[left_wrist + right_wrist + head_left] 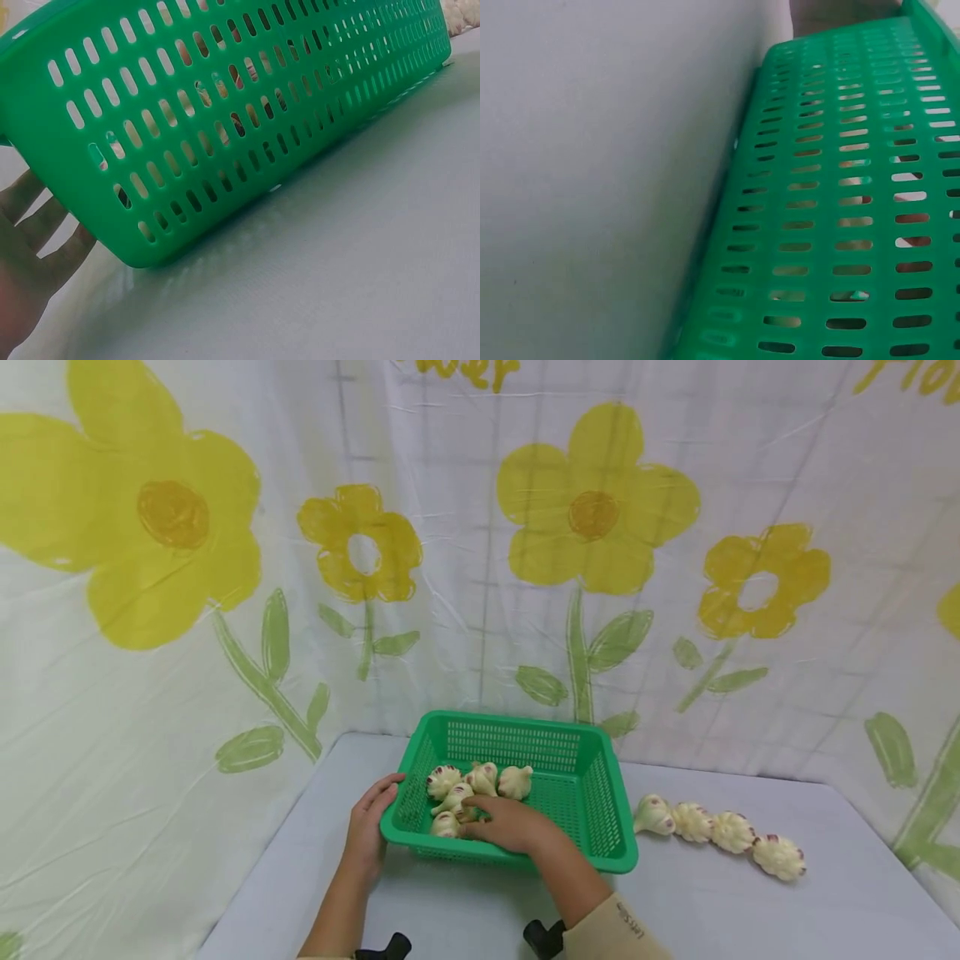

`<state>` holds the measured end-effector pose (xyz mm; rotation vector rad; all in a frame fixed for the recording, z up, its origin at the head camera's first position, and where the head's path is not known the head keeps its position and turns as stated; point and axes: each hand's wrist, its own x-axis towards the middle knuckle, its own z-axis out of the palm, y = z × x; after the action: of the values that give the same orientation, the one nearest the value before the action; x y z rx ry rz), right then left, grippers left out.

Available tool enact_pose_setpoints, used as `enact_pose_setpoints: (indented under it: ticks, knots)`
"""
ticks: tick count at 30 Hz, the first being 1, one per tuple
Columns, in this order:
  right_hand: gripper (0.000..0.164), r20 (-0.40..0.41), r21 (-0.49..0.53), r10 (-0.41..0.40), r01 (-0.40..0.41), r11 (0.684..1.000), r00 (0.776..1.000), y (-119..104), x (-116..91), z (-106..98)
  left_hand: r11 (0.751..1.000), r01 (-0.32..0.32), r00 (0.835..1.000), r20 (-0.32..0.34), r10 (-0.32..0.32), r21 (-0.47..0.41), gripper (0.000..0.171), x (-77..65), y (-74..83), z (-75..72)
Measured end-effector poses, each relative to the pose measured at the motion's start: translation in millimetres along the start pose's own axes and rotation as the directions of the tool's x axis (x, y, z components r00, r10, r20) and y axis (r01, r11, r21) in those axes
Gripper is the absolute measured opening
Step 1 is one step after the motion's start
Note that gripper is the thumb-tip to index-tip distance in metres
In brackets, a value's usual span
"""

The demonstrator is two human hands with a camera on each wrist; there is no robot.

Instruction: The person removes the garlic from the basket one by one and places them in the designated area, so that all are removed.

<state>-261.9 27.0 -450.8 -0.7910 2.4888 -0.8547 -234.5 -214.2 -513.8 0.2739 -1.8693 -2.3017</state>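
Observation:
A green plastic basket (558, 802) with slotted walls holds several pale garlic bulbs (515, 782) with purple streaks, grouped in its left half. My right hand (510, 823) reaches over the front rim into it, thumb and fingers bent round a garlic bulb (459, 799) at the front left of the group; the hand partly hides it. Another bulb (446, 825) lies right beside the thumb. My left hand (369, 818) rests against the basket's left side, fingers extended along the rim. In the left wrist view its fingers (46, 223) lie along the basket's end wall (90, 180).
To the right of the basket, several garlic bulbs (732, 832) lie in a slanting row on the white table (697, 910). Behind the table hangs a white curtain (450, 652) printed with yellow flowers. The basket's front wall (840, 225) fills much of the right wrist view.

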Motion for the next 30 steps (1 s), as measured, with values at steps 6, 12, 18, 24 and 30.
enact_pose_setpoints:
  ticks: [6, 12, 18, 24, 30]
  knots:
    - [0.051, 0.008, 0.029, -0.057, 0.056, 0.998, 0.998, 2.1, -0.6, 0.0, 1.0, 0.005, 1.0, 0.012, -0.005, 0.007, 0.047, -2.2, 0.4, 1.0]
    - [0.061, 0.021, 0.068, -0.121, 0.119, 0.991, 0.992, 6.4, 2.6, 0.2, 1.0, 0.004, 1.0, 0.018, -0.003, -0.003, 0.047, -2.4, 2.9, 1.2]
    - [0.052, 0.104, 0.052, -0.14, 0.136, 0.989, 0.985, 8.1, 7.9, -0.4, 1.0, 0.008, 1.0, 0.009, -0.008, 0.0, 0.047, -1.9, 3.0, -0.2]
    - [0.047, 0.079, 0.016, -0.144, 0.143, 0.99, 0.986, 4.2, 7.5, -1.3, 1.0, 0.006, 1.0, -0.002, -0.006, -0.011, 0.047, -2.0, 2.4, 1.3]
    - [0.048, -0.02, -0.033, -0.127, 0.127, 0.991, 0.992, 0.6, 5.1, 0.8, 1.0, 0.008, 1.0, 0.007, -0.008, -0.003, 0.048, -1.1, 3.0, 0.7]
